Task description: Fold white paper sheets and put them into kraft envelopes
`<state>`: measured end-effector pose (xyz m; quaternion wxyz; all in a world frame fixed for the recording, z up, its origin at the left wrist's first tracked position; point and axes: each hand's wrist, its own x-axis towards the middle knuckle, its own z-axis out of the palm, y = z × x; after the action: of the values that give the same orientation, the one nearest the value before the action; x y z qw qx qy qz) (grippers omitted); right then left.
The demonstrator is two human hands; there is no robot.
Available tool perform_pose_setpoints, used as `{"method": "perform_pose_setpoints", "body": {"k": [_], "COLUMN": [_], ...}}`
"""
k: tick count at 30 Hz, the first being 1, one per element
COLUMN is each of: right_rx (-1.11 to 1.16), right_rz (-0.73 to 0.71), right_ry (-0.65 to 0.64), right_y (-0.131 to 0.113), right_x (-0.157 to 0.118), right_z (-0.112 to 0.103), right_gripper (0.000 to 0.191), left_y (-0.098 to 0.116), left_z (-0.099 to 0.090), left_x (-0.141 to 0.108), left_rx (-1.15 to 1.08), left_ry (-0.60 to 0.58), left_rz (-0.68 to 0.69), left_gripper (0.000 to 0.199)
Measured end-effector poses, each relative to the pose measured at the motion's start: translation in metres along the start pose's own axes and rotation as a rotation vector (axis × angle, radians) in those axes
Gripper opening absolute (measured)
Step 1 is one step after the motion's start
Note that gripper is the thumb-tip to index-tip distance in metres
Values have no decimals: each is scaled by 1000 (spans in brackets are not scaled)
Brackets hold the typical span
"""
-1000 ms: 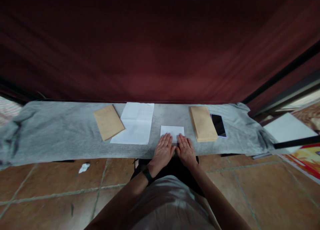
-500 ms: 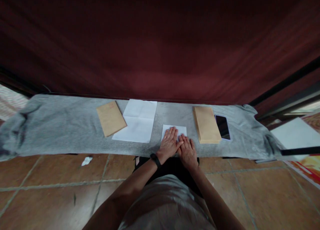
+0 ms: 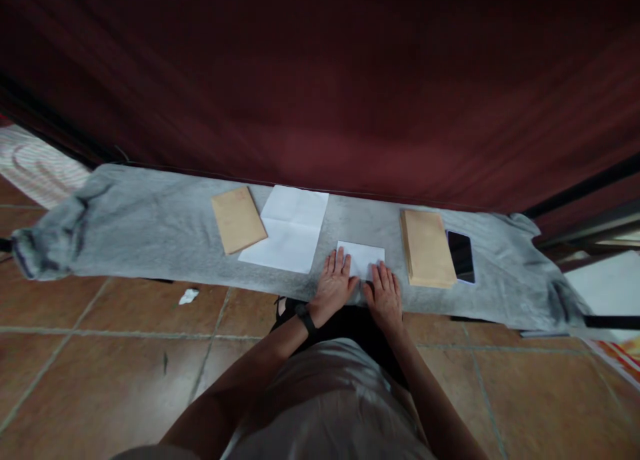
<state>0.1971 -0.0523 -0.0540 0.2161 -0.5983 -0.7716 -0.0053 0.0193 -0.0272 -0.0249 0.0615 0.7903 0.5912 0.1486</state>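
Note:
A small folded white paper lies on the grey cloth in front of me. My left hand rests flat on its left edge, fingers extended, with a black band on the wrist. On the paper's lower right edge lies my right hand, fingers stretched out. Left of them is a larger creased white sheet, its left side partly under a brown envelope. A stack of brown envelopes sits to the right of my right hand.
A phone with a dark screen lies right of the stack. The grey cloth covers a narrow bench against a dark red curtain. A crumpled white scrap is on the tiled floor.
My hands have moved apart; they were touching over the middle of the small paper and now rest at its sides. More of the paper shows. The camera view has shifted and tilted slightly.

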Motion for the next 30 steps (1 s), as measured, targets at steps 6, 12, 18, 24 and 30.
{"method": "perform_pose_setpoints", "body": {"k": [6,12,18,24,30], "right_rx": [-16,5,15,12,-19], "right_rz": [-3,8,-2,-24,-18], "right_ry": [33,53,33,-22,-48], "right_y": [1,3,5,9,9], "right_x": [-1,0,-3,-6,-5], "right_z": [5,6,7,8,6], "right_gripper": [56,60,61,65,63], "left_y": [12,25,43,51,49], "left_z": [-16,-36,-51,-48,-45], "left_x": [5,10,7,1,2], "left_rx": [-88,-99,40,80,55], "left_ry": [-49,55,21,-15,-26], "left_rz": [-90,-28,195,309,290], "left_gripper": [52,47,47,50,49]}}
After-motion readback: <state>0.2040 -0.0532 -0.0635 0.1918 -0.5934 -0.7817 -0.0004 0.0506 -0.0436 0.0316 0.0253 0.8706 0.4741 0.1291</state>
